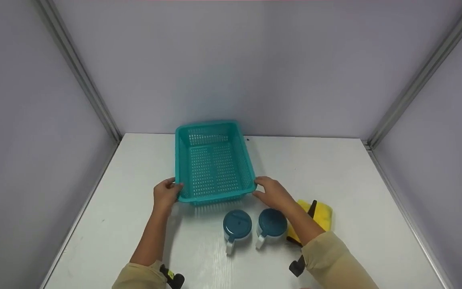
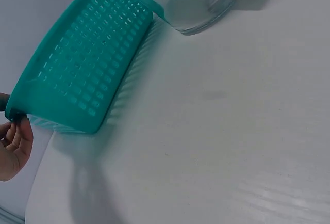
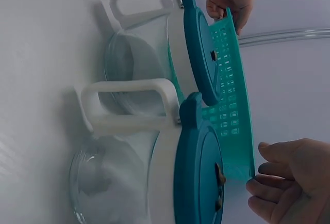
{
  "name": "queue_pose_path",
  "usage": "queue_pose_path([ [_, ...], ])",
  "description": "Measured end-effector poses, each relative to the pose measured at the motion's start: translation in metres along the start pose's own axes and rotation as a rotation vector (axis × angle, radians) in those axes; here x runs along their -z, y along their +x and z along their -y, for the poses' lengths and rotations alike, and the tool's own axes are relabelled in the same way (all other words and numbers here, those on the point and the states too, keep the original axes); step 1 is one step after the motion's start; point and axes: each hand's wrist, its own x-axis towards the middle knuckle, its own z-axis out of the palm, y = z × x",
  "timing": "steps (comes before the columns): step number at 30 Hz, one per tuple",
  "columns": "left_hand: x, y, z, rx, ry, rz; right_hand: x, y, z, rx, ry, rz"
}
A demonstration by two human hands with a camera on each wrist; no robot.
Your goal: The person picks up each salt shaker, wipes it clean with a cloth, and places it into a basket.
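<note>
A teal plastic basket with perforated walls stands toward the back, its inside bare. At its near left corner, my left hand pinches the rim, thumb on top and fingertips underneath, as the left wrist view shows. My right hand holds the near right corner between thumb and curled fingers. Just in front of the basket stand two clear glass jars with blue lids and white handles, the left jar and the right jar. The right forearm passes over the right jar's side.
A yellow cloth-like item with black parts lies beside the jars, partly under the right forearm. Grey-white panels enclose the white table at the back and both sides.
</note>
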Motion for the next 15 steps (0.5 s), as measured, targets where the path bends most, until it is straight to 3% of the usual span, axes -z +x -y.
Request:
queue_pose_path([
  [8, 0.018, -0.002, 0.004, -0.016, 0.013, -0.067, -0.012, 0.000, 0.021, 0.008, 0.002, 0.009],
  [15, 0.032, 0.000, 0.013, -0.082, 0.045, -0.169, -0.024, 0.005, 0.033, 0.040, 0.068, 0.042],
])
